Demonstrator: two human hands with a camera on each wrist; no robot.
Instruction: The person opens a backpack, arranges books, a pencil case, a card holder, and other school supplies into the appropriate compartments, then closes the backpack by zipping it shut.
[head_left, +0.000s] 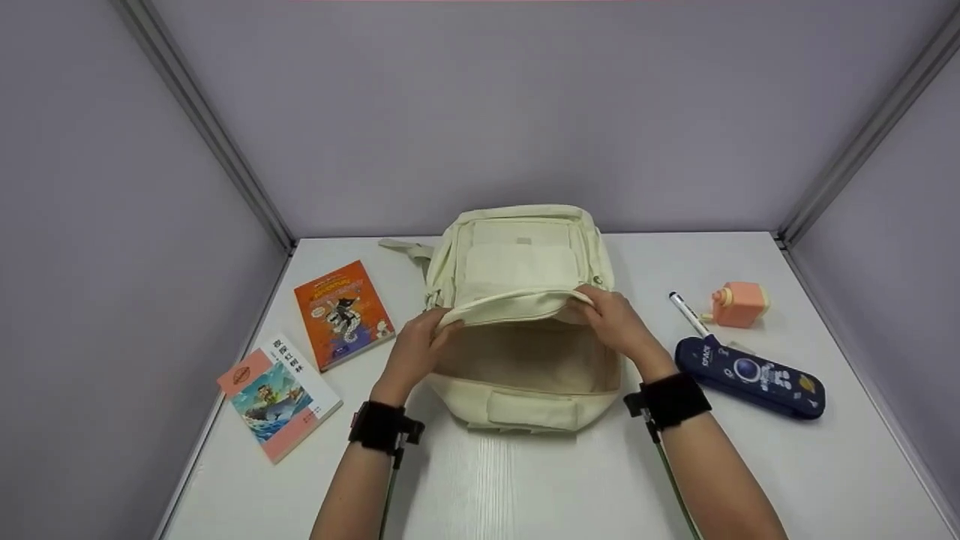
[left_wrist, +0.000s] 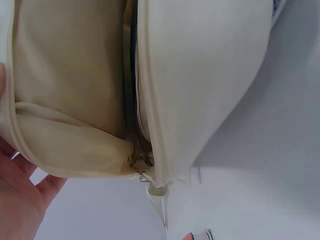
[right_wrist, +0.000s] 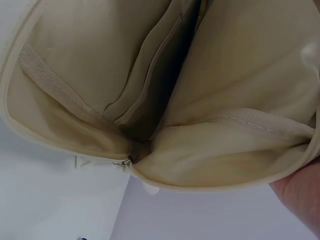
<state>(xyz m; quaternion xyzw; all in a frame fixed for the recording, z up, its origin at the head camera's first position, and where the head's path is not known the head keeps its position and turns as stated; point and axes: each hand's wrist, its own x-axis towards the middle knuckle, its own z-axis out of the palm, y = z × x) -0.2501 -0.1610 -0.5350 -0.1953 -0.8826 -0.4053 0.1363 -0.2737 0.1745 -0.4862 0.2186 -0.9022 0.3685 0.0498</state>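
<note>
While the left hand point(head_left: 414, 349) pinches the near rim point(head_left: 517, 304) of the bag's front panel at centre left of the frame, the right hand point(head_left: 621, 324) grips the same rim at centre right, fingers of both curled tight on the fabric. The rim stretches between them, raised over the mouth. In the left wrist view, the fingers lie along the rim's outer side at the left edge; in the right wrist view, only part of the hand shows at lower right.

Held this way, the bag point(head_left: 523, 262) lies at the middle of the frame, cream outside, with its mouth gaping toward the bottom and its beige lining point(head_left: 517, 351) in sight. A strap point(head_left: 405, 246) trails from its upper left.

Each wrist wears a black band, left point(head_left: 377, 426) and right point(head_left: 676, 400).

At left on the white table point(head_left: 487, 487) lie an orange book point(head_left: 341, 319) and, just below it, a pink-and-white book point(head_left: 279, 397). At right, a marker point(head_left: 687, 312) slants down to a navy case point(head_left: 750, 379), near a coral sharpener point(head_left: 739, 304). Pale grey walls point(head_left: 487, 112) rise behind.
</note>
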